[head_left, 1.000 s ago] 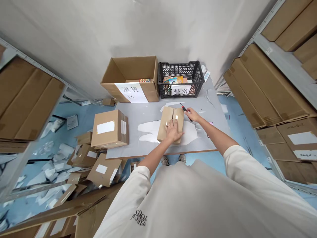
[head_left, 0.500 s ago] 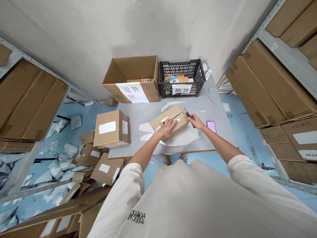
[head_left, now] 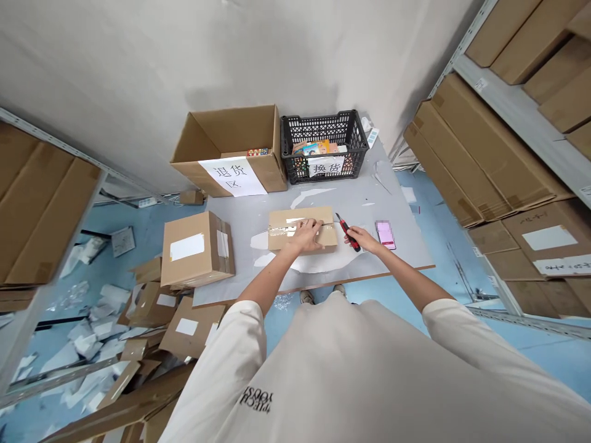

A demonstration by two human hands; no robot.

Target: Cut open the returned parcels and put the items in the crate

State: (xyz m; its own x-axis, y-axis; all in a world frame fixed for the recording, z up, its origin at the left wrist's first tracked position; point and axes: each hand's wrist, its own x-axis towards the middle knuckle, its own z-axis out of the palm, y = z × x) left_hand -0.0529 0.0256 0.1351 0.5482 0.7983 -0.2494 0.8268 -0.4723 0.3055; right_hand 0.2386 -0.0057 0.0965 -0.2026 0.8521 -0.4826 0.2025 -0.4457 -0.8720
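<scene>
A small taped cardboard box lies lengthwise across the middle of the grey table. My left hand rests flat on its top, fingers spread over the tape seam. My right hand sits just right of the box, closed round a red-handled utility knife whose blade points toward the box's right end.
A pink phone lies right of my right hand. At the table's back stand an open labelled carton and a black labelled crate. A larger sealed box sits at the left edge. Boxes and paper litter the floor; shelves flank both sides.
The small box has been turned from pointing away from me to lying sideways. My left hand stayed on top of it; my right hand with the knife moved nearer.
</scene>
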